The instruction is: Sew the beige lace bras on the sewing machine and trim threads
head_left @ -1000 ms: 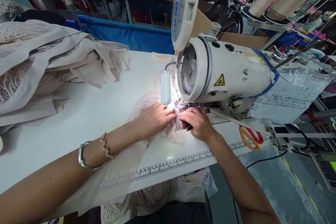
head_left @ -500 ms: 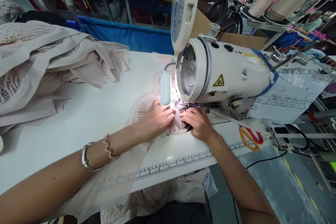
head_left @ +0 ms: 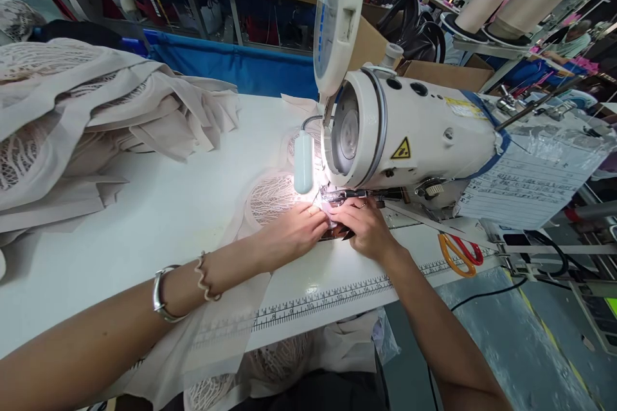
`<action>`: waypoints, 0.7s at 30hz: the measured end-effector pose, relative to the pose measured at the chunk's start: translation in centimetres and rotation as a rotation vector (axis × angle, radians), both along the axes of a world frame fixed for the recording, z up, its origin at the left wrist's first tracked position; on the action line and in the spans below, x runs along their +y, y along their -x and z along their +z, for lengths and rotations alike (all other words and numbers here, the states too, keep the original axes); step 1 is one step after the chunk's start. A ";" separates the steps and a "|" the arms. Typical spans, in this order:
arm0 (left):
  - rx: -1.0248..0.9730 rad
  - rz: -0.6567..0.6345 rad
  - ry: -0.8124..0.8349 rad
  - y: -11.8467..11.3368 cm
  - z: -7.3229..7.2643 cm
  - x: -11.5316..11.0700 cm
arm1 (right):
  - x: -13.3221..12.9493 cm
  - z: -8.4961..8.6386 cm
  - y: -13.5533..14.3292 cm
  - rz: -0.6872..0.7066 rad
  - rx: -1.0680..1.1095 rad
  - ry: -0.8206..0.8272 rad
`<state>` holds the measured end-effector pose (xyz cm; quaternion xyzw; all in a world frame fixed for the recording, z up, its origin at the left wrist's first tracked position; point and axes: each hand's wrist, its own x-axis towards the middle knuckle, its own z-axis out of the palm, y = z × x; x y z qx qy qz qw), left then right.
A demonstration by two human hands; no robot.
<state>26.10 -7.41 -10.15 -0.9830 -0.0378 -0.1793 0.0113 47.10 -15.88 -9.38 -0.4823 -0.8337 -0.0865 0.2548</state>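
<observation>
A white sewing machine (head_left: 414,128) stands over the white table, its small lamp (head_left: 303,162) lighting the needle area. Pale lace fabric (head_left: 272,198) lies under the lamp and runs to the needle. My left hand (head_left: 301,231) has its fingers closed on the fabric edge, just left of and in front of the needle. My right hand (head_left: 364,225) is closed at the right of the presser foot, its fingertips on the fabric, with a small dark pointed tool (head_left: 346,233) under its fingers. The fingertips of both hands nearly meet.
A heap of pale lace pieces (head_left: 116,103) covers the table's left. Orange-handled scissors (head_left: 456,255) and a red-handled pair lie at the right. A printed ruler (head_left: 313,303) runs along the front edge. Sheer fabric (head_left: 207,340) hangs over that edge. People sit far back.
The lace fabric has moved up and away from the front, baring more of the machine plate. My left hand has shifted slightly down and right; my right hand has hardly moved.
</observation>
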 end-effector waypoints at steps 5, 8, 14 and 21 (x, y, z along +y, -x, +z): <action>0.020 0.037 0.048 0.0 0.1 -0.4 | -0.4 0.4 0.0 0.008 0.067 0.050; 0.009 0.061 0.083 0.3 0.2 -0.2 | -0.5 0.4 -0.2 0.004 0.082 0.093; -0.017 0.061 0.062 0.4 -0.2 0.7 | -0.2 -0.2 -0.5 0.020 0.093 0.082; -0.027 0.098 0.108 0.5 -0.1 1.9 | -0.1 -0.4 -0.7 0.014 0.069 0.080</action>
